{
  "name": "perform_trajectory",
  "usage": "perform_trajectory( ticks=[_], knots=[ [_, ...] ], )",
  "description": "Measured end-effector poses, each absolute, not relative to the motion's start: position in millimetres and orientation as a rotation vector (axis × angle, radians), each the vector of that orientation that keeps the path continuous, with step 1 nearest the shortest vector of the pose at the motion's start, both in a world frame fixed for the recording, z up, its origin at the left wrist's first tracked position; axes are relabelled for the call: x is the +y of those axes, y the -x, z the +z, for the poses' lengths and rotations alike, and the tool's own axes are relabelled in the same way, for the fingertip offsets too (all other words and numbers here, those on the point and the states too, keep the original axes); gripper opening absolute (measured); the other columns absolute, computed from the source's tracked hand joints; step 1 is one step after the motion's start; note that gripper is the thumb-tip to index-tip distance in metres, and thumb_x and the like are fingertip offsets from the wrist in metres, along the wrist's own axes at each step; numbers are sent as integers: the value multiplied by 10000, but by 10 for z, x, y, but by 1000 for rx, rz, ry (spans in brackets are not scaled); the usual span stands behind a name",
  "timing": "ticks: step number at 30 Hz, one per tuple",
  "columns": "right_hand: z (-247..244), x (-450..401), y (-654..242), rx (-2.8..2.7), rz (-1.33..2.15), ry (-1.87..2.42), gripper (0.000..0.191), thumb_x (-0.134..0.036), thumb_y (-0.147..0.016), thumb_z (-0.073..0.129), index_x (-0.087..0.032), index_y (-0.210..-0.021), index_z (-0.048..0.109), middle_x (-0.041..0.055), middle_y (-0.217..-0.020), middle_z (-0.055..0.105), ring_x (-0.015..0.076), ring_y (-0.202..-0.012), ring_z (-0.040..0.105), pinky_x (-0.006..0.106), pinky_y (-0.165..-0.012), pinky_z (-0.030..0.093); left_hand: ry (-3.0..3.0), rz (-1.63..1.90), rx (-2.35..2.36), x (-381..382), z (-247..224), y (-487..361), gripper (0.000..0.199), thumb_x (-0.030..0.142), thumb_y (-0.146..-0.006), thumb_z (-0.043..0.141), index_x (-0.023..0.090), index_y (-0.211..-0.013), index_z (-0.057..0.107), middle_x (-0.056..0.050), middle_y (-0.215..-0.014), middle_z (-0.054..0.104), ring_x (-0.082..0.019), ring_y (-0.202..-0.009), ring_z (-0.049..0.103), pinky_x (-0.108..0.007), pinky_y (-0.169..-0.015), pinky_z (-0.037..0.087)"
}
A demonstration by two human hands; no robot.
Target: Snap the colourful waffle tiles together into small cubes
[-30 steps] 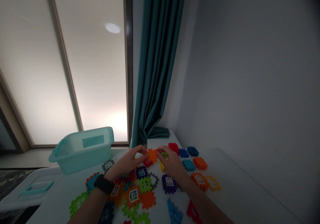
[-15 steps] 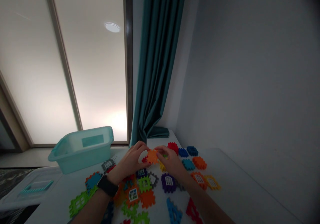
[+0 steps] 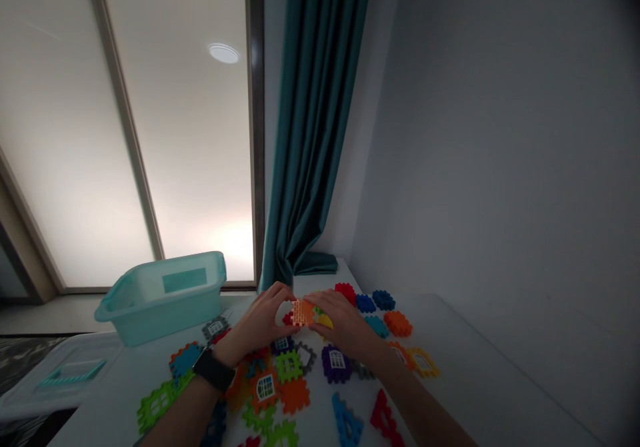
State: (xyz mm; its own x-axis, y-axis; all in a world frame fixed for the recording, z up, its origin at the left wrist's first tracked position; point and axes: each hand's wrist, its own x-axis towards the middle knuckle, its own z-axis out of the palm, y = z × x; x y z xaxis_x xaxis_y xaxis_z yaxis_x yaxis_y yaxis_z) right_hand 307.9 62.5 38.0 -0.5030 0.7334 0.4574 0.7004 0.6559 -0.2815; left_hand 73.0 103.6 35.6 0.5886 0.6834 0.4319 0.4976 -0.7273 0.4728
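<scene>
Between my two hands, raised over the table, is an orange toothed building tile. My left hand pinches its left side with thumb and fingers, a dark watch on that wrist. My right hand closes on its right side, the fingers over the top edge and the thumb below. Beneath and in front of my hands lie loose toothed tiles, among them a purple window tile, a green tile and an orange window tile. Yellow and green pieces show partly behind my right hand.
A teal plastic bin stands at the left, with a clear lid beside it. Small stacks of tiles, such as a red stack and an orange stack, sit at the back right. Blue and red triangular pieces lie in front.
The orange tile has turned between my hands, and a grid-like surface now shows on its left part. My right hand has shifted slightly left, its fingers now lying over the tile.
</scene>
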Motion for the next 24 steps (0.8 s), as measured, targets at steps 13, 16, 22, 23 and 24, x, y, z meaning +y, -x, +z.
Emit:
perform_trajectory(
  ticks=[13,16,22,23,24],
  knots=[
    [313,632,-3040,-2292,-103,1143,464,-258,-857,737,-215,-1283,557,118,-1226,660,305,-1150,615,521,-1015,495,-2496,890,895,1025,385,-715,217,222,-860,636,230,-1070,581,-43,-1128,571,-223,-1056,597,-358,-956,479],
    [293,623,-3032,-2335,-33,1154,510,-256,-853,743,-229,-1319,537,104,-1244,651,299,-1176,600,505,-1028,486,-2509,828,902,1042,389,-684,259,185,-814,653,223,-1061,584,-45,-1132,567,-222,-1035,606,-352,-949,484],
    [262,622,-3061,-2399,58,1209,521,-192,-869,702,-260,-1352,521,90,-1310,617,289,-1240,564,496,-1066,450,-2548,693,891,1068,362,-628,301,164,-776,643,242,-1065,618,-35,-1128,567,-225,-1039,603,-357,-974,482],
    [263,628,-3065,-2411,73,1213,504,-182,-866,699,-259,-1336,534,87,-1304,618,286,-1242,563,488,-1065,451,-2552,670,886,1071,357,-625,310,165,-777,636,247,-1075,624,-33,-1129,567,-225,-1040,603,-359,-980,481],
    [266,634,-3067,-2424,89,1219,479,-172,-862,699,-255,-1310,553,84,-1290,624,284,-1241,563,481,-1064,451,-2555,651,882,1074,353,-624,317,165,-779,628,250,-1084,629,-32,-1131,567,-224,-1040,604,-360,-984,480]
  ],
)
